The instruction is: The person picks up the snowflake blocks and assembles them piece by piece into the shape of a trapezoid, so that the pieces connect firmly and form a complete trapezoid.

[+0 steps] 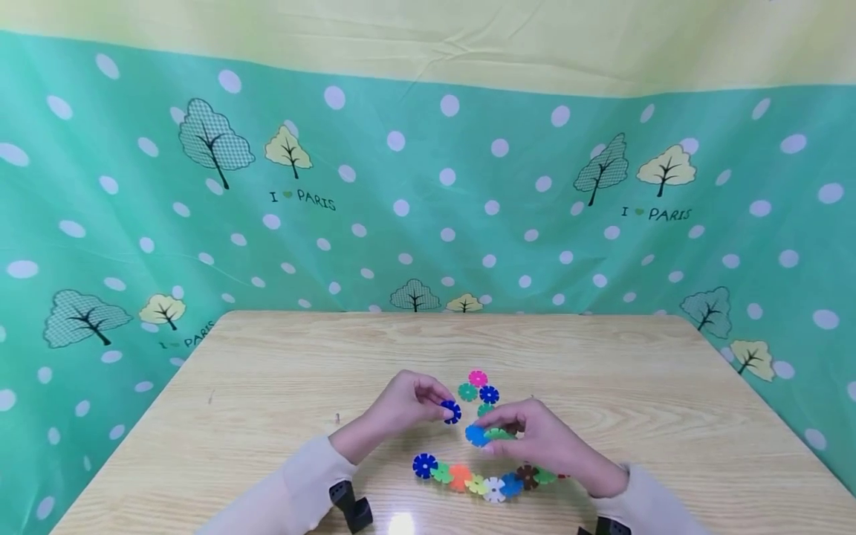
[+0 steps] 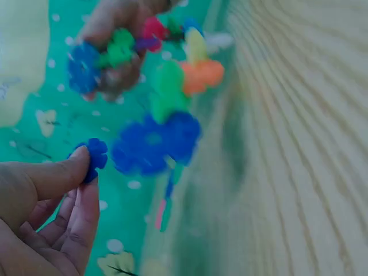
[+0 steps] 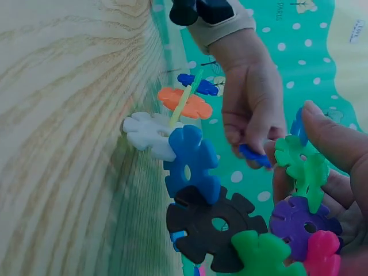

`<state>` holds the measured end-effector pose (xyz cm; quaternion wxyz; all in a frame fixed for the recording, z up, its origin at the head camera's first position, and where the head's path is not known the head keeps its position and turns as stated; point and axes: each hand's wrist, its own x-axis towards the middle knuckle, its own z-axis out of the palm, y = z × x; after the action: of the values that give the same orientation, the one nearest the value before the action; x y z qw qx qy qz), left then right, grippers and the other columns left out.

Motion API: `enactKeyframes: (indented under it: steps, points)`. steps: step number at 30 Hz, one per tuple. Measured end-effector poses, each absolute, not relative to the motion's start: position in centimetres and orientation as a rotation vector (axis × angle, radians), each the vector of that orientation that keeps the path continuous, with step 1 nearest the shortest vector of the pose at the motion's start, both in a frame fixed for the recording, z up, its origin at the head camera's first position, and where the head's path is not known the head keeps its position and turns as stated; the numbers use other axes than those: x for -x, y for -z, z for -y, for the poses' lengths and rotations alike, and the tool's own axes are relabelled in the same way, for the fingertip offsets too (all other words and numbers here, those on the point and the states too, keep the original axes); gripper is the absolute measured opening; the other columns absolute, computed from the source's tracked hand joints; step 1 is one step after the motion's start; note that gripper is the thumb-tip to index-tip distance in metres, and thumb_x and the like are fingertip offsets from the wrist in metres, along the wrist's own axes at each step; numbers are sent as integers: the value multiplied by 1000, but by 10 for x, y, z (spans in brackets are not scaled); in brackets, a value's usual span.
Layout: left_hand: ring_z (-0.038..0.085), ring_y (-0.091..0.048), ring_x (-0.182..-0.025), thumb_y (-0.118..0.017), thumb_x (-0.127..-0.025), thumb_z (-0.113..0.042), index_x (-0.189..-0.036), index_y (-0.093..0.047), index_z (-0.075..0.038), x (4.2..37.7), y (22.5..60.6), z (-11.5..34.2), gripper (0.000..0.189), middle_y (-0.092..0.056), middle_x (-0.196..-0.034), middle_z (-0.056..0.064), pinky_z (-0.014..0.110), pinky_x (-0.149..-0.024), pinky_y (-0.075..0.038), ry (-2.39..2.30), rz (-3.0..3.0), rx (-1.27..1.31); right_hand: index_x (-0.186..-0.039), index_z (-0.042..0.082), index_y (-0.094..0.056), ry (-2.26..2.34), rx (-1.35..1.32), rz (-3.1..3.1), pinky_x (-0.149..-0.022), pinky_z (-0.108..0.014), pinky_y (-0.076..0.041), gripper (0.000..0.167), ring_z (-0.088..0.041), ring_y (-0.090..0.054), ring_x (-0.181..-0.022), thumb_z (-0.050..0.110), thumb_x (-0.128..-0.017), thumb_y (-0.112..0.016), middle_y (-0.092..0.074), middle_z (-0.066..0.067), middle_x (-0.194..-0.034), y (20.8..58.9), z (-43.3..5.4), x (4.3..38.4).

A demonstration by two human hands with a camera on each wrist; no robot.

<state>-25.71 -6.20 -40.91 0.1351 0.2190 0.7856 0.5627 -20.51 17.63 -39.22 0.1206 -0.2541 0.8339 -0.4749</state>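
My left hand (image 1: 416, 407) pinches a dark blue snowflake disc (image 1: 452, 413) between thumb and fingers, above the table. Just right of it, my right hand (image 1: 535, 438) holds a chain of notched discs by its light blue disc (image 1: 476, 435) and green disc (image 3: 293, 155). Purple (image 3: 305, 227) and pink discs (image 3: 323, 253) follow in the right wrist view. A curved row nearer the person runs through a brown disc (image 1: 526, 477), white disc (image 1: 494, 490) and orange disc (image 1: 460, 477) to another dark blue disc (image 1: 424, 466). My right hand hides part of the chain's right side.
Beyond the hands, a pink disc (image 1: 478, 378), a green disc (image 1: 467, 391) and a dark blue one (image 1: 490, 394) lie close together on the wooden table (image 1: 301, 349). A polka-dot cloth (image 1: 374, 171) hangs behind the table's far edge.
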Motion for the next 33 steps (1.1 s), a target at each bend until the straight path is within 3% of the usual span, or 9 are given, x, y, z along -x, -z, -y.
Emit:
enactKeyframes:
  steps: [4, 12, 25, 33]
  points:
    - [14, -63, -67, -75, -78, -7, -91, -69, 0, 247, 399, 65, 16, -70, -80, 8, 28, -63, -56, -1702, -2210, -613, -106, 12, -71, 1376, 737, -2491, -72, -24, -51, 27, -9, -61, -83, 29, -85, -70, -71, 3, -99, 394, -175, 208]
    - [37, -66, -75, -76, -79, -11, -92, -71, -1, 233, 394, 64, 18, -69, -79, 7, 31, -63, -57, -1796, -2174, -551, -107, 8, -70, 1400, 743, -2530, -70, -25, -52, 31, -7, -61, -83, 28, -84, -72, -71, -2, -100, 393, -175, 209]
    - [22, -66, -67, -74, -81, -9, -88, -72, 1, 225, 390, 61, 12, -70, -80, 12, 22, -61, -55, -1859, -2211, -625, -105, 5, -71, 1462, 772, -2511, -68, -25, -53, 31, -7, -62, -81, 26, -83, -72, -72, -5, -99, 390, -168, 208]
    - [16, -66, -66, -73, -80, -6, -85, -72, 2, 224, 387, 59, 9, -71, -81, 14, 21, -60, -54, -1880, -2202, -626, -102, 8, -73, 1461, 694, -2558, -57, -22, -47, 30, -9, -52, -65, 30, -81, -73, -73, 1, -91, 392, -166, 208]
